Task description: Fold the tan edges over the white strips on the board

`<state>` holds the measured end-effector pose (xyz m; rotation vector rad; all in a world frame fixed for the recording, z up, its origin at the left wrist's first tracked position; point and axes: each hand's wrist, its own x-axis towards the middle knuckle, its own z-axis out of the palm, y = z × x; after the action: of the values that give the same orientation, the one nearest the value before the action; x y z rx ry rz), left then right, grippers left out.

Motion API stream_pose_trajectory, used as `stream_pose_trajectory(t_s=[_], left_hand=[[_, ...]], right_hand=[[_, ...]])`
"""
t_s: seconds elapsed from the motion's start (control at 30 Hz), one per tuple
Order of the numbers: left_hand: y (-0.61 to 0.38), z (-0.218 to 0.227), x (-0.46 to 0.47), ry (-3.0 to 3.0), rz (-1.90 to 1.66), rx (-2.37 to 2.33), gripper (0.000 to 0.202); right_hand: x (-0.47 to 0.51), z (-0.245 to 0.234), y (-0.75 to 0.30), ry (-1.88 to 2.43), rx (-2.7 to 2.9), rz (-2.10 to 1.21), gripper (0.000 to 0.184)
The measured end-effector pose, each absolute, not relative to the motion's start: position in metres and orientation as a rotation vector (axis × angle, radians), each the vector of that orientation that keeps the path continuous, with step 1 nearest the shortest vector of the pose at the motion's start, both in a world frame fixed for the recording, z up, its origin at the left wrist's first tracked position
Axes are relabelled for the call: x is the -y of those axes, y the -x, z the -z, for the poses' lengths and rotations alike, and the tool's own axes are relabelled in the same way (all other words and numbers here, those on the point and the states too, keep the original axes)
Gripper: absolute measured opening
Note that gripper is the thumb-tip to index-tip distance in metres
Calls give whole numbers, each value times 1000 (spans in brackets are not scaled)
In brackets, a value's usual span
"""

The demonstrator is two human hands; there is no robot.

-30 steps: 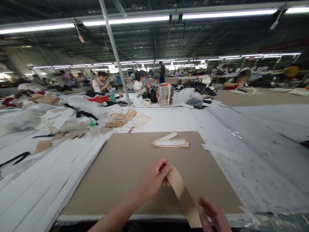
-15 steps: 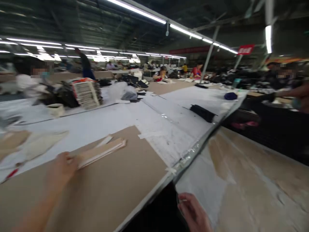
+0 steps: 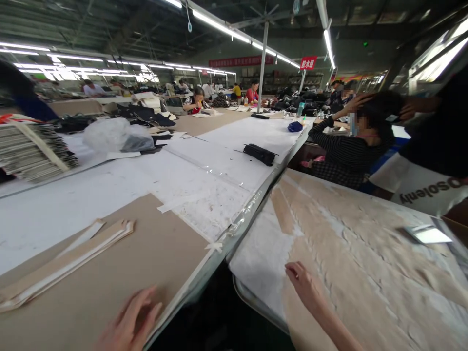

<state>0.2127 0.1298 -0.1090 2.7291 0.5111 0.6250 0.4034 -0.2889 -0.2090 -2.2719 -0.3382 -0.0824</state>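
Observation:
My left hand [image 3: 133, 317] is at the bottom, over the brown board [image 3: 171, 258] near the table's edge. Its thumb and fingers are apart and nothing shows between them. Long tan and white strips [image 3: 69, 261] lie in a stack on that board, away from the hand. My right hand [image 3: 305, 282] is over the side table, whose top is covered with worn tan and white sheeting [image 3: 351, 273]. Its fingers are bent and close together, pointing down at the sheeting. Whether they pinch anything is hidden.
A dark gap [image 3: 215, 302] separates the two tables. A phone-like flat object [image 3: 429, 234] lies at right. On the white-covered table are a black bundle [image 3: 259, 153], a plastic bag [image 3: 117, 134] and a stack of pieces [image 3: 34, 148]. A seated person [image 3: 351, 156] is beyond the side table.
My view has swung right. My left hand has left the strips, which now lie on the board, and moved toward the table's edge. My right hand has moved farther over the side table.

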Motion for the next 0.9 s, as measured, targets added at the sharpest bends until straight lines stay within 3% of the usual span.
stream_pose_trajectory(t_s=[0.17,0.37,0.63,0.9], left_hand=[[-221,125,-104,-2867,-733,-244,35],[-223,116,-99,-2983,-794,-82,33],[-229,100,-83,-3028,-884,-26,25],[-226,101,-80,-3047,-906,-19,21]], right_hand=[[345,222,-439,2457,293,177,29],[346,222,-461,2535,510,169,23],[335,216,-394,2530,780,50,21],[325,218,-363,2643,697,160,19]])
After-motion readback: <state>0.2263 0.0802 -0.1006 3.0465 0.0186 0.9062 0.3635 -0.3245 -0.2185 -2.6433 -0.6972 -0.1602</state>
